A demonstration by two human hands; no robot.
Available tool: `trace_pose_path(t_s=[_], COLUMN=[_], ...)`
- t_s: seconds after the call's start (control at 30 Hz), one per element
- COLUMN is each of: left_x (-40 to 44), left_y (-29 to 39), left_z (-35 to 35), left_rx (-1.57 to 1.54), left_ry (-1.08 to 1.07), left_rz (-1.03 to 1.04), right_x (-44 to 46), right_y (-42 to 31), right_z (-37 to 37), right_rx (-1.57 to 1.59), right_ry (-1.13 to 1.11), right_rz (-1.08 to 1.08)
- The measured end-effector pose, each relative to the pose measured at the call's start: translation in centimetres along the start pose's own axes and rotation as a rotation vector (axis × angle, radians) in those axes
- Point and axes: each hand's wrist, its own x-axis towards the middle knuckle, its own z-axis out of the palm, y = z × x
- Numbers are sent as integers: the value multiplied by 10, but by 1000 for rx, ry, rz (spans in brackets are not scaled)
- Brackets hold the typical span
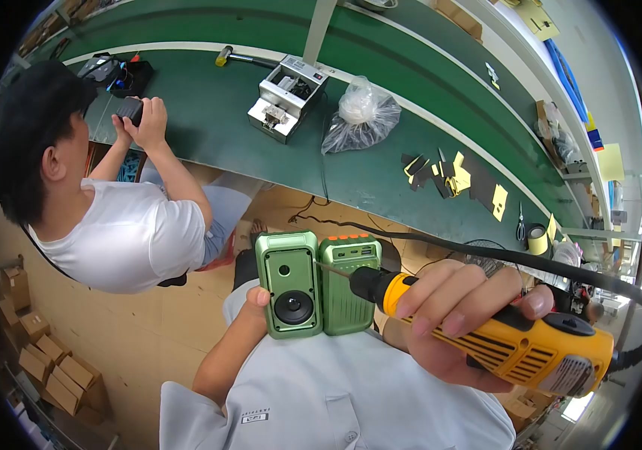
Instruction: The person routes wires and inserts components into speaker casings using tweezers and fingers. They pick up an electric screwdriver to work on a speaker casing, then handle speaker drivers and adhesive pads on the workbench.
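My left hand [254,309] grips a green speaker housing [302,259] by its left edge; the thumb shows and the other fingers are hidden behind it. A round black speaker cone [294,307] sits in its lower half, with a small round hole above. Right beside it stands a second green casing [348,289] with orange buttons on top, a port panel and a ribbed front; what supports it is hidden. My right hand [459,307] is wrapped around a yellow and black electric screwdriver [534,352]. Its thin bit points left, reaching the right edge of the speaker housing.
A black cable [501,255] runs from the screwdriver across to the bench. On the green bench [238,142] are a silver machine [287,97], a plastic bag [362,116], black and yellow pieces [448,176] and a hammer [246,57]. A co-worker [126,225] sits at left; cardboard boxes [62,375] stand behind.
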Motion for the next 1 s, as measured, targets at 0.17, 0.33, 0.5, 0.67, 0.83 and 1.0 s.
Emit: trace_pose_path(t_s=[0.17,0.33,0.5,0.67,0.83,1.0], left_x=[-1,-8,-15,-23,-31,-43], left_y=[3,6,9,12,16,16], left_z=[-1,-3,-5,-5,-5,-7], left_rx=[5,13,20,28,53,89], left_ry=[13,26,49,89,150,224], left_rz=[13,37,70,108,149,210], right_x=[2,-2,-31,-58,-96,-127], right_y=[2,15,44,81,110,124], right_z=[-10,-42,-77,-95,-112,-120], right_rx=[21,-54,-200,-309,-312,-398], right_ry=[151,221,334,417,513,495], right_rz=[-48,-41,89,220,384,597])
